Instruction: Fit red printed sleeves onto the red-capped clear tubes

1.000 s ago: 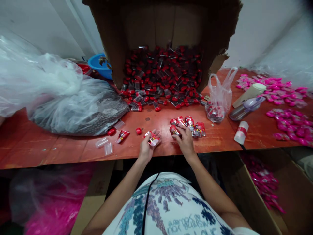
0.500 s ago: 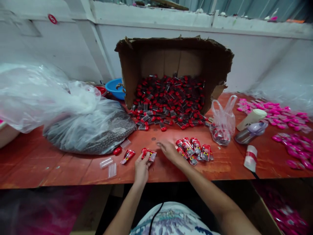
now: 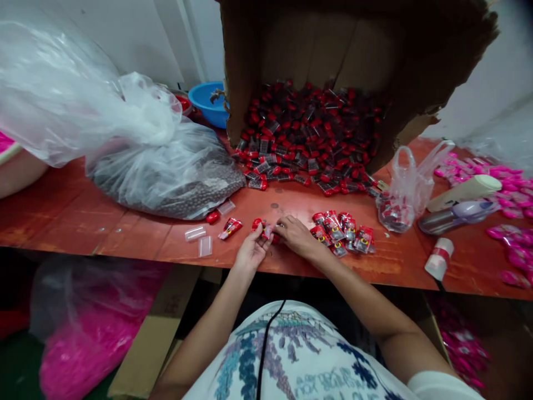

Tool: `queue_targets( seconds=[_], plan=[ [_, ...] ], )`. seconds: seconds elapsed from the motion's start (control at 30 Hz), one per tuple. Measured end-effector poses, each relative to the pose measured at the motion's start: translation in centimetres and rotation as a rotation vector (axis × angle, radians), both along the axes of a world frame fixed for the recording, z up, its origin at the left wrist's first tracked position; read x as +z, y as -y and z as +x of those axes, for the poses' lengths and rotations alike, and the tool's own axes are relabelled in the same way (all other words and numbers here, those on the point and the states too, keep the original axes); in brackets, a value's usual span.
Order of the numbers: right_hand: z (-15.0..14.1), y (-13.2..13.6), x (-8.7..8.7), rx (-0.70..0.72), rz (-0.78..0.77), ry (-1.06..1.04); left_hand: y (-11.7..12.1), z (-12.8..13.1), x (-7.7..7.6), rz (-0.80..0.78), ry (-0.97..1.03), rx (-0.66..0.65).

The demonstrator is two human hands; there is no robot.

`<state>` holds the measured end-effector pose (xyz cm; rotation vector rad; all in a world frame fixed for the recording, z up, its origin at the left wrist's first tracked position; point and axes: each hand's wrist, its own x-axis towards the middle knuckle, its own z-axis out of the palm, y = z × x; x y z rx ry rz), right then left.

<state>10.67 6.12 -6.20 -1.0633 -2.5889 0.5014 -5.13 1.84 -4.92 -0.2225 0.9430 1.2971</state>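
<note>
My left hand (image 3: 252, 251) is closed on a small red printed packet (image 3: 257, 224), pinching it between thumb and fingers just above the table. My right hand (image 3: 297, 238) meets it from the right, fingertips pinched together at the packet's right end; the fingers hide exactly what they grip there. Left of my hands lies another red printed packet (image 3: 230, 228), with clear plastic sleeves (image 3: 205, 246) and a red cap-like piece (image 3: 212, 216) beyond it. A pile of red printed packets (image 3: 333, 228) lies beside my right wrist.
Behind, a torn cardboard box (image 3: 239, 66) lies on its side, spilling small red-capped clear containers (image 3: 308, 133). A large plastic bag of dark beads (image 3: 166, 178) and a blue bowl (image 3: 208, 103) stand left. Rightward are a small plastic bag (image 3: 406, 189), a bottle (image 3: 453, 216) and pink pieces (image 3: 508, 189).
My right hand has moved in to the packet's right end and its fingers have closed there. My left hand still holds the packet. The view has tilted down and come nearer.
</note>
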Motion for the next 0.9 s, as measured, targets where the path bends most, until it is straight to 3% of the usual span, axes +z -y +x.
queue_targets(
  seconds=[0.13, 0.23, 0.4, 0.47, 0.8, 0.9],
  plan=[
    [1.3, 2.8, 0.3, 0.084, 0.057, 0.101, 0.1, 0.8, 0.4, -0.005, 0.058, -0.025],
    [2.5, 4.6, 0.5, -0.055, 0.025, 0.021, 0.3, 1.4, 0.7, -0.001, 0.043, -0.037],
    [3.5, 7.8, 1.1, -0.429, -0.199, -0.516, 0.8, 2.8, 0.8, 0.032, -0.036, -0.048],
    [3.6, 8.6, 1.4, -0.513, -0.278, -0.653, 0.9, 3.6, 0.6, 0.041, -0.057, -0.063],
    [5.2, 10.0, 1.5, -0.693, -0.324, -0.805, 2.0, 7.4, 0.3, 0.248, -0.200, -0.150],
    [5.4, 10.3, 1.5, -0.677, -0.366, -0.810, 2.3, 7.7, 0.3, 0.286, -0.231, -0.175]
  ],
)
